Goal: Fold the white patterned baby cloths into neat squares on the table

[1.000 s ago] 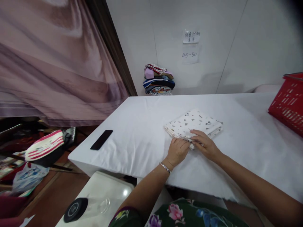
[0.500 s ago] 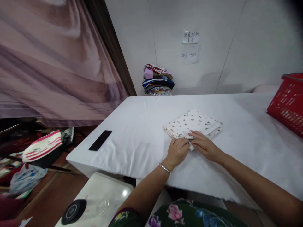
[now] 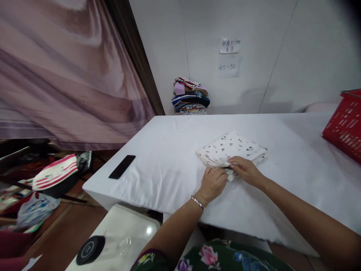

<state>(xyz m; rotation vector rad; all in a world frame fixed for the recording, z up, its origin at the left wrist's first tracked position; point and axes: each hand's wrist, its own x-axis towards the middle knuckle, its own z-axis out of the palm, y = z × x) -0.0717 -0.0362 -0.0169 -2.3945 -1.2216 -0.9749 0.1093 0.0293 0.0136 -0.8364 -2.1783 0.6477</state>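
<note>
A folded white cloth with a small dark print lies on the white-covered table, one corner toward me. At its near edge my left hand, with a silver bracelet at the wrist, has its fingers curled against the cloth; the fingertips are partly hidden. My right hand pinches the near corner of the cloth between thumb and fingers, lifting the upper layers a little. Beneath that hand a small lower part of the cloth sticks out toward the front.
A black phone lies at the table's left side. The red basket stands at the right edge. Behind the table is a stack of folded fabrics. A white box-like surface with a round black object is at lower left.
My right hand's fingers have gone from lying fairly flat on the cloth to pinching its near corner, and more of the lower layer shows. The view has shifted slightly.
</note>
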